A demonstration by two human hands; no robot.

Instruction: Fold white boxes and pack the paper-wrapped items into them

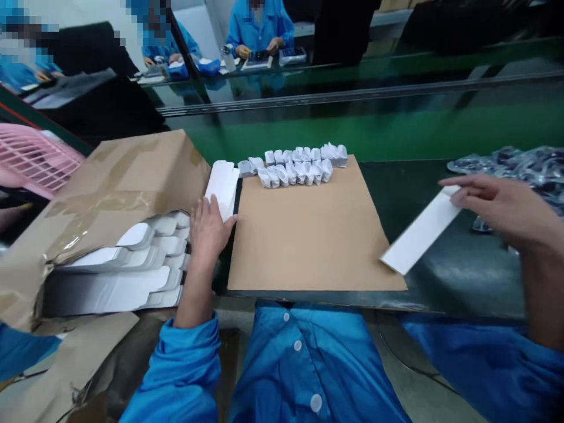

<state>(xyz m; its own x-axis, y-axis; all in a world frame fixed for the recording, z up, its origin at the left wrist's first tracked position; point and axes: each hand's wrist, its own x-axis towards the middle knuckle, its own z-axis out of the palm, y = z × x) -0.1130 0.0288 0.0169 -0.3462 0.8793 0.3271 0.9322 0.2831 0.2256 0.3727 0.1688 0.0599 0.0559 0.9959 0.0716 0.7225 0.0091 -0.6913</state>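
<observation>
Over the counter (440, 288), your right hand (502, 202) pinches a white carton (423, 232) by its upper end, the lower end at the cardboard sheet (308, 235). Your left hand (209, 226), fingers spread, rests against flat white blanks (222, 182) beside the brown box (132, 170); wrapped packets (304, 170) line the sheet's far side.

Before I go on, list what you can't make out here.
Head view:
Contents of the white bundles: hidden by their wrapping.
Depths of the cardboard box: hidden by its top.
Lower end of one white carton: covered by the left hand.
Rest of the plastic-wrapped pile: cut by the right edge, partly behind the right hand.
</observation>
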